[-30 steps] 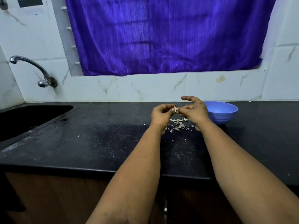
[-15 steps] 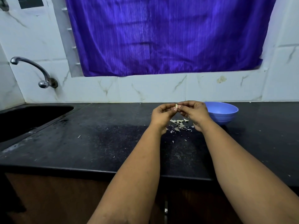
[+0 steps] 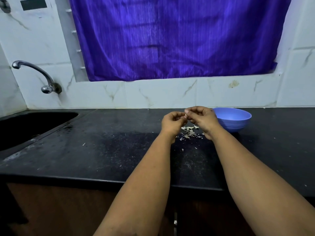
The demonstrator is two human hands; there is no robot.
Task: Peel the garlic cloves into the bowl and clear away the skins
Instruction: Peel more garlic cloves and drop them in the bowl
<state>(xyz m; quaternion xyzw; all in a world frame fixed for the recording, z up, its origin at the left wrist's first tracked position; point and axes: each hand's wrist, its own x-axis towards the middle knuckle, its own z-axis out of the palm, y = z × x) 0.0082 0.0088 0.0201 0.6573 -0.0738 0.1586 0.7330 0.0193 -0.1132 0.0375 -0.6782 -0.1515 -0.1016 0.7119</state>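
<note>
I see both hands (image 3: 190, 119) pinching small pale garlic clove (image 3: 185, 115) left of round blue plastic bowl (image 3: 232, 120); papery white skins (image 3: 190, 132) uncleared on black counter (image 3: 102, 150)

Dim, bluish, even light; soft sheen on the black counter (image 3: 102, 150); wide-angle bending at edges; slightly soft detail.

Purple curtain (image 3: 173, 38), tap (image 3: 36, 74), sink (image 3: 30, 126)

Plenty of bare tabletop (image 3: 110, 150) left of the skins (image 3: 189, 132); blue bowl (image 3: 233, 120) blocks the right, sink (image 3: 30, 125) sits far left.
</note>
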